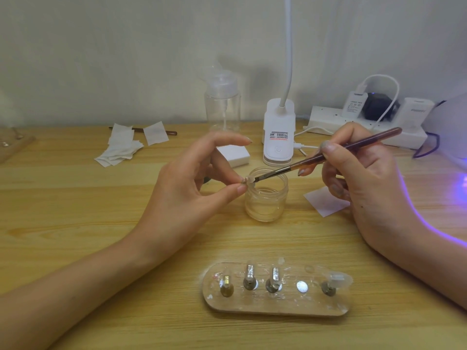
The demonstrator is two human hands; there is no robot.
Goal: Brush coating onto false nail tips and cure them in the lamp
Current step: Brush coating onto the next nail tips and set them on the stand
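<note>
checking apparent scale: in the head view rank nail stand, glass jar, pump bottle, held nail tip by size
1. nail stand
2. glass jar and pump bottle, about alike
3. nail tip

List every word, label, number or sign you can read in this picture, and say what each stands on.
Nothing here can be read for certain.
Sticker on the white clip lamp: black and red print, too blurred to read.
White plug adapter on the power strip: small grey print, too small to read.
White block to its right: faint grey lettering, blurred.
</note>
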